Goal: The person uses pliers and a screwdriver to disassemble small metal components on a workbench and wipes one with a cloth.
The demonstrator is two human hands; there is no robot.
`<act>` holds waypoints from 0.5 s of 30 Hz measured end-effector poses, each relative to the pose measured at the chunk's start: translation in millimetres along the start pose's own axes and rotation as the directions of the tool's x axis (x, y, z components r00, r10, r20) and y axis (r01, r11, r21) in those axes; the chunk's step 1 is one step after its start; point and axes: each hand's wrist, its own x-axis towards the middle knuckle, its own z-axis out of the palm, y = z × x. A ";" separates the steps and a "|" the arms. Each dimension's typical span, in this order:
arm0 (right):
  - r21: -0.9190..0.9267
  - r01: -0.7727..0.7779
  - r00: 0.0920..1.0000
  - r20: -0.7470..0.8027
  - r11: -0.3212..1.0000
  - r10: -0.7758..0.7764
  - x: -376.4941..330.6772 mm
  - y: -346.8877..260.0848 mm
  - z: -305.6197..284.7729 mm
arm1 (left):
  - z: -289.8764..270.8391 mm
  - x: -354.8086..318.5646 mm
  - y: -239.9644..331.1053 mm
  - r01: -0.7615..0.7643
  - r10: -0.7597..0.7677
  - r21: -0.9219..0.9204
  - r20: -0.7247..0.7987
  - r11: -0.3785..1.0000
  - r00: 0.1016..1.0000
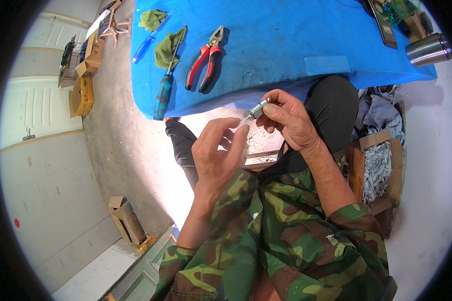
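Above my lap, just off the table's near edge, my right hand (292,122) pinches a small silvery metal part (256,110) between thumb and fingers. It looks like a short cylinder with a narrow, pale end pointing down and left; its exact kind is too small to make out. My left hand (217,148) meets that pale end with thumb and forefinger, closed around the tip. On the table beyond lie red-and-black combination pliers (204,61) with jaws pointing away, and a blue-handled screwdriver (164,90) whose shaft rests on a green rag (168,49).
A blue sheet (281,40) covers the table. Another blue screwdriver (146,46) and green rag (153,19) lie at its left. A steel cup (429,50) and a phone (383,25) sit at the right. A carton of shredded material (379,170) stands by my right leg.
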 end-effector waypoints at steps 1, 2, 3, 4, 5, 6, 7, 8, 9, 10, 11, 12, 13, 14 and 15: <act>-0.001 -0.004 1.000 -0.005 1.000 0.004 -0.3 -0.4 0.5 | 1.0 0.7 -1.2 -0.011 0.012 0.014 -0.011 1.000 1.000; -0.005 -0.002 1.000 -0.006 1.000 0.002 -0.8 -0.3 0.5 | 1.2 2.0 -0.5 -0.014 0.015 0.016 -0.003 1.000 1.000; -0.006 -0.001 1.000 0.000 1.000 0.001 -0.8 -0.2 1.9 | -0.7 3.3 2.8 -0.016 0.016 0.023 0.000 1.000 1.000; -0.006 -0.001 1.000 0.006 1.000 0.001 -0.8 -0.4 3.2 | -2.5 3.7 5.1 -0.017 0.017 0.031 0.004 0.999 1.000; -0.023 -0.008 1.000 0.021 1.000 0.009 -0.5 -1.1 4.5 | -4.4 3.1 5.7 -0.011 0.011 0.035 0.011 0.999 1.000; -0.045 -0.011 1.000 0.026 0.999 0.013 -0.9 -2.4 3.6 | -4.2 3.0 3.8 -0.009 0.008 0.028 0.024 1.000 1.000; -0.066 -0.015 0.999 0.031 0.998 0.017 -1.4 -3.4 2.9 | -3.9 2.8 1.9 -0.006 0.005 0.022 0.037 1.000 0.999; -0.068 -0.013 0.999 0.039 0.998 0.015 -1.7 -3.5 3.3 | -3.2 2.5 -0.1 0.014 -0.014 0.007 0.039 1.000 0.999; -0.069 -0.010 0.999 0.047 0.998 0.014 -1.9 -3.2 4.4 | -2.4 2.0 -2.5 0.034 -0.034 -0.009 0.042 0.999 0.999; -0.071 -0.008 0.998 0.054 0.997 0.012 -2.3 -3.2 4.8 | -1.6 1.7 -4.7 0.054 -0.053 -0.024 0.045 0.998 0.998; -0.081 -0.006 0.998 0.061 0.997 0.011 -2.8 -4.2 5.2 | -2.0 1.3 -6.2 0.064 -0.062 -0.039 0.055 0.997 0.997; -0.091 -0.006 0.998 0.069 0.996 0.012 -3.1 -5.4 6.3 | -3.2 0.8 -7.5 0.075 -0.072 -0.054 0.062 0.996 0.996; -0.102 -0.005 0.997 0.077 0.995 0.013 -3.2 -5.8 6.8 | -4.0 0.4 -8.1 0.086 -0.081 -0.070 0.070 0.994 0.994; -0.115 -0.009 0.997 0.073 0.993 0.018 -3.2 -5.7 6.9 | -4.7 0.2 -7.4 0.097 -0.092 -0.068 0.074 0.993 0.993; -0.126 -0.013 0.997 0.069 0.992 0.022 -3.2 -5.7 6.6 | -5.1 0.3 -5.5 0.108 -0.102 -0.065 0.079 0.992 0.992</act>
